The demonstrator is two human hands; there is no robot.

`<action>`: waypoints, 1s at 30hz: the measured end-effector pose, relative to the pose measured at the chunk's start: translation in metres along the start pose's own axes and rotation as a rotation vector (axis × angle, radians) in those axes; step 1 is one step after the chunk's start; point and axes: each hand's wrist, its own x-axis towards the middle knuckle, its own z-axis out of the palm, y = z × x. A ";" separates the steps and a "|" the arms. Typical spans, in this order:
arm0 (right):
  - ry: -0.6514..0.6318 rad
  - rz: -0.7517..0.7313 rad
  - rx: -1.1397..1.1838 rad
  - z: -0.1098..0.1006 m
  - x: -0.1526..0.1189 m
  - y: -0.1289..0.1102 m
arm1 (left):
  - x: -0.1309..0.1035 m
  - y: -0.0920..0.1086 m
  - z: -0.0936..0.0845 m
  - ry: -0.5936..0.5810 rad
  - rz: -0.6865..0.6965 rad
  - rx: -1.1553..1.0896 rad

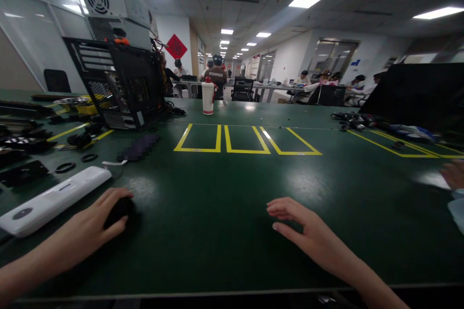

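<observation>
Some of a black object (119, 209) hides behind the left hand (92, 218) gripping it; the right hand (314, 233) is loosely open

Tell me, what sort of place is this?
It looks like an electronics workshop or training room: there's a black computer case with a fan-vented metal box stacked above it, a green worktable marked with yellow tape, and people farther back.
</observation>
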 end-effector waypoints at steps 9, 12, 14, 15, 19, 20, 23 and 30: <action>-0.097 0.024 0.196 0.028 0.109 -0.002 | 0.129 0.143 0.036 -0.153 0.305 -0.270; -0.032 0.049 0.405 0.039 0.144 0.012 | 0.150 0.163 0.050 -0.154 0.360 -0.318; -0.008 0.102 0.529 0.042 0.157 0.017 | 0.157 0.169 0.057 -0.151 0.353 -0.342; -0.006 0.132 0.566 0.043 0.161 0.018 | 0.159 0.169 0.060 -0.150 0.338 -0.354; -0.021 0.204 0.626 0.043 0.166 0.021 | 0.166 0.163 0.065 -0.160 0.297 -0.428; -0.023 0.208 0.636 0.043 0.167 0.022 | 0.167 0.161 0.065 -0.169 0.309 -0.454; -0.023 0.219 0.666 0.043 0.168 0.024 | 0.169 0.156 0.061 -0.235 0.357 -0.536; -0.004 0.072 0.622 0.043 0.145 0.013 | 0.145 0.158 0.057 -0.083 0.474 -0.620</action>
